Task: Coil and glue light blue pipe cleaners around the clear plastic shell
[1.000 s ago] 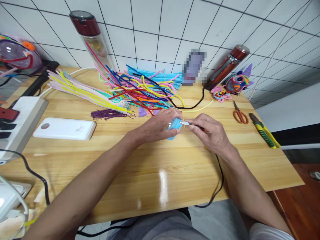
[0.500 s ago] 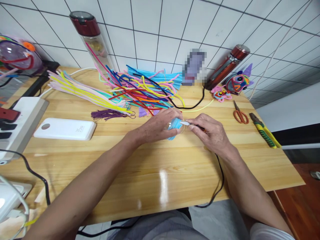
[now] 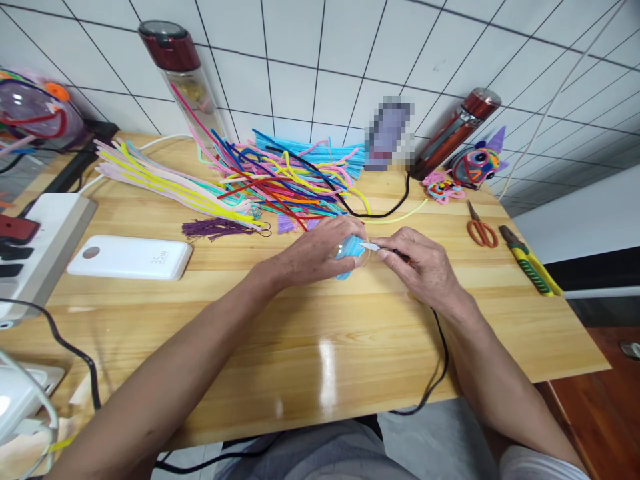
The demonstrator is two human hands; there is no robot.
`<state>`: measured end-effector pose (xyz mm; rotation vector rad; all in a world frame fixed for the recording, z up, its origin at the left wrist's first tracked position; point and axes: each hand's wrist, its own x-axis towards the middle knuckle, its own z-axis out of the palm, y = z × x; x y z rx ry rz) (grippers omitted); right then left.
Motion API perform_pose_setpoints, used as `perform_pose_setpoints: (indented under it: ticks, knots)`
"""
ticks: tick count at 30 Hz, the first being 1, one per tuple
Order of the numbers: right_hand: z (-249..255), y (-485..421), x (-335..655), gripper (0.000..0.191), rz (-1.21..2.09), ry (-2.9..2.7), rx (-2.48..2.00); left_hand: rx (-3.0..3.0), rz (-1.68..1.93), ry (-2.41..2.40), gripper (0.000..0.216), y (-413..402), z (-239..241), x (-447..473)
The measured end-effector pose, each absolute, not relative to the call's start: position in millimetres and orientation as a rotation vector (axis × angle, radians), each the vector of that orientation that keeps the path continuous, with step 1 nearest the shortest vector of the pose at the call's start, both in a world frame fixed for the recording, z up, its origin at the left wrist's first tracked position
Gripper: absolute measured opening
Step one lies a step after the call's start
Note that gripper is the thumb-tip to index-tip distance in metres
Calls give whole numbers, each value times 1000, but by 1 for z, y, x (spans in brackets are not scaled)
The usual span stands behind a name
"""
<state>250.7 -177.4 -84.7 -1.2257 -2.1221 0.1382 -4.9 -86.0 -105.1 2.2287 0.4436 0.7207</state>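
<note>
blue piece (image 3: 350,247) in left hand (image 3: 320,250), beside right hand's (image 3: 423,263) blade (image 3: 371,247)

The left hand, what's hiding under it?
Part of a rounded, clear and light-blue object shows under the left hand. Its rest is covered by the palm and fingers, so I can't tell its full shape.

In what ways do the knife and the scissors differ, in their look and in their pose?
The knife is held in the right hand; the scissors lie on the table. The knife points leftward, while the scissors point toward the wall. The knife's visible end looks pale; the scissors look dark and orange. Both taper to a tip.
</note>
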Motion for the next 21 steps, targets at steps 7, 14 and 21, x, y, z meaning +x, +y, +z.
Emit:
perform_pose_setpoints:
  ticks: [7,14,21]
  knots:
    - [-85,-177,251,23,116,-2129,-1211,2223,720,439,35,-86,-105,-4]
    - [-85,-177,252,23,136,-2129,-1222,2236,726,440,35,-86,-106,-4]
    - [-87,-177,252,22,114,-2131,-1210,2228,735,435,35,-86,-106,-4]
